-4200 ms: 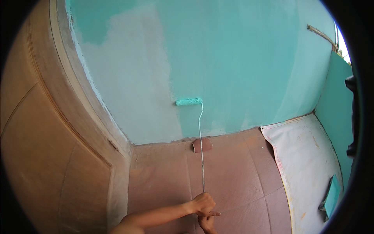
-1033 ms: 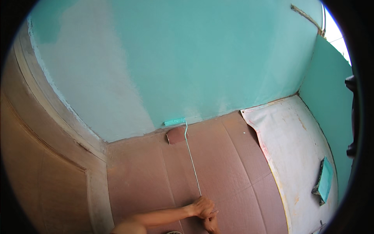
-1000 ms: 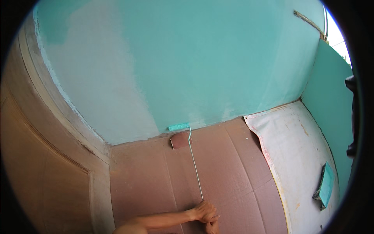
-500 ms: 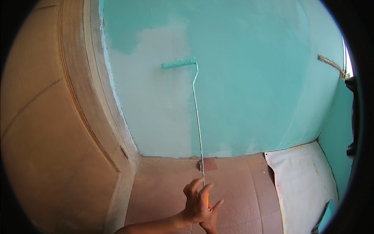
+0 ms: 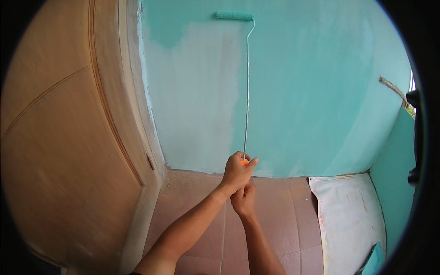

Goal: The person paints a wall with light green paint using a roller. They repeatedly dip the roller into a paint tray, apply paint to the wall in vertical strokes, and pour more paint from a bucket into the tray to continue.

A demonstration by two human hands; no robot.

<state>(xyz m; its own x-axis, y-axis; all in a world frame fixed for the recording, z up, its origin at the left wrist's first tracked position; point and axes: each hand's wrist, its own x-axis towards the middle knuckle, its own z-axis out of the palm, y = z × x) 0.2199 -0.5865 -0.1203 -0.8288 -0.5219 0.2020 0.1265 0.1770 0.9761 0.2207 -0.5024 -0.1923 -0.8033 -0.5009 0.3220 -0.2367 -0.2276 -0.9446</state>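
A paint roller with a teal-coated sleeve [image 5: 234,16] rests against the upper part of the wall [image 5: 302,91]. Its long thin metal rod [image 5: 248,87] runs down to an orange handle [image 5: 246,162]. Around the top of that handle, my left hand [image 5: 237,173] is closed, with the thumb pointing up. Just below it, my right hand [image 5: 244,199] grips the lower part, its fingers partly hidden behind the left hand. Teal paint covers much of the wall, and a pale grey unpainted patch [image 5: 197,101] lies left of the rod.
A brown wooden door [image 5: 59,151] and its frame border the wall on the left. Reddish-brown tiles [image 5: 197,220] cover the floor. A whitish sheet [image 5: 350,211] lies at the right, with a teal object [image 5: 373,259] on it. A stick [image 5: 392,88] juts near the right corner.
The roller has gone up the wall, and both hands have risen with the handle. My left hand's fingers, spread before, are now wrapped around the handle.
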